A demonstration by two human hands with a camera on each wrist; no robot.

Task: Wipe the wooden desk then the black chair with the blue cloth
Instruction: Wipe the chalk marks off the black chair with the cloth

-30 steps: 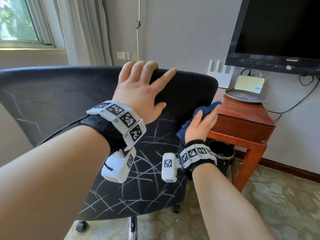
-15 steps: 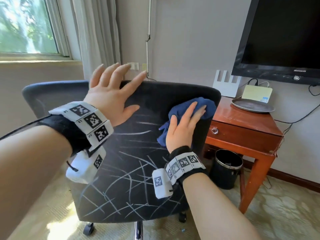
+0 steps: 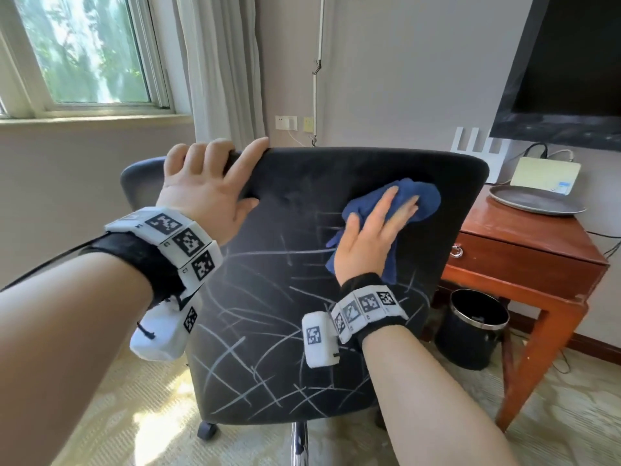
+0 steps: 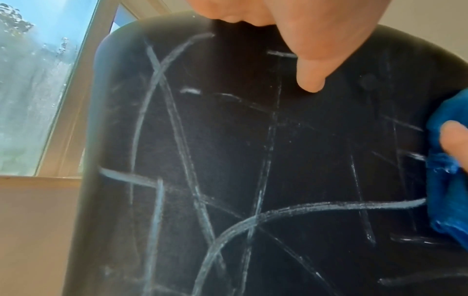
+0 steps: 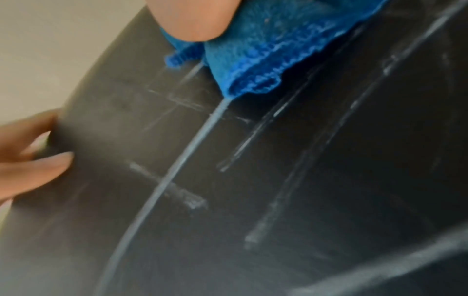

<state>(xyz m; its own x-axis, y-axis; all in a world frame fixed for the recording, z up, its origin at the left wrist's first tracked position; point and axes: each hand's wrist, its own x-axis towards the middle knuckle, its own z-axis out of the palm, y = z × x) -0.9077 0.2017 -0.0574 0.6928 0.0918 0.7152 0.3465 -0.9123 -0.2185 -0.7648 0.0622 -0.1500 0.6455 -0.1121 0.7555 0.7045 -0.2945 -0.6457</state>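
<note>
The black chair [image 3: 285,331] stands with its back toward me, crossed by white chalky streaks. My left hand [image 3: 208,183] grips the back's top left edge, fingers curled over it and thumb on the front. My right hand [image 3: 369,237] presses the bunched blue cloth [image 3: 420,196] flat against the upper right of the back, fingers straight. The wooden desk [image 3: 521,237] stands just right of the chair. The left wrist view shows my thumb [image 4: 311,76] on the streaked chair [image 4: 253,160] and the cloth [image 4: 448,200] at the right. The right wrist view shows the cloth [image 5: 266,50] on the chair [image 5: 303,180].
On the desk lie a round metal tray [image 3: 534,200] and a pale box [image 3: 544,176], with a TV [image 3: 571,62] on the wall above. A black bin [image 3: 477,327] stands under the desk. A window and curtain are at the left, carpet below.
My right hand slid the cloth left from the chair's right edge onto the upper back. My left hand lifted off the top edge, then took hold of it again.
</note>
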